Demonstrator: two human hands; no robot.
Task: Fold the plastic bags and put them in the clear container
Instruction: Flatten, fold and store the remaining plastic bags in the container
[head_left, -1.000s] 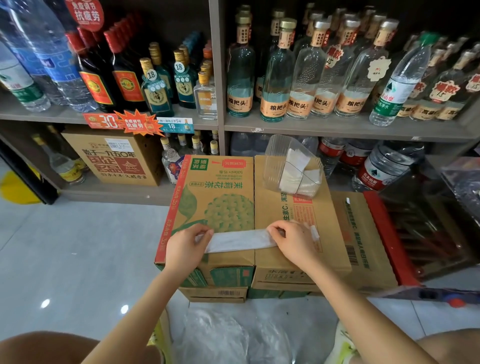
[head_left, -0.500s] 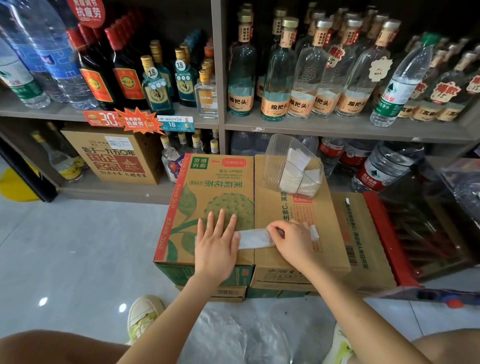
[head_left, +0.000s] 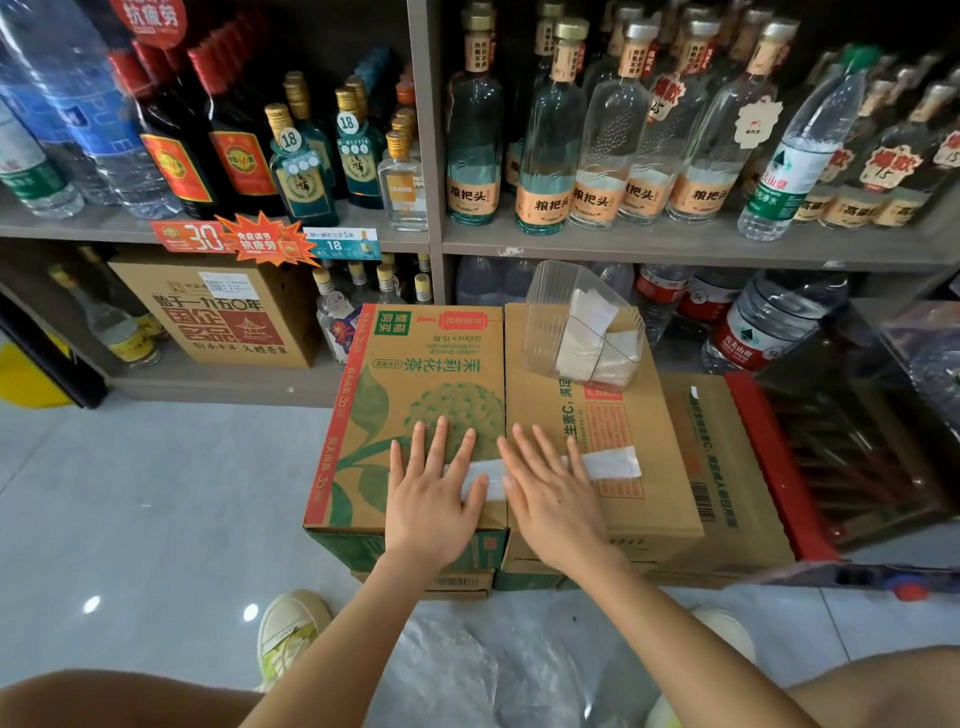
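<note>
Hands (head_left: 434, 499) (head_left: 553, 501) flat on narrow plastic strip (head_left: 608, 464)

Your view is bright and even, with two glare spots (head_left: 92, 604) on the floor tiles (head_left: 156, 493). Shelves (head_left: 675, 244) bow at the edges — the right margin blurs.

Hands: 2, left hand (head_left: 434, 501) and right hand (head_left: 553, 499). Bag strip (head_left: 610, 464): 1. Container (head_left: 545, 322) at 12 o'clock: 1. Cartons up front: 3, green carton (head_left: 415, 374), brown carton (head_left: 660, 499), side carton (head_left: 737, 457) at 3 o'clock. Shoes (head_left: 291, 631) at 6 o'clock: 2.
</note>
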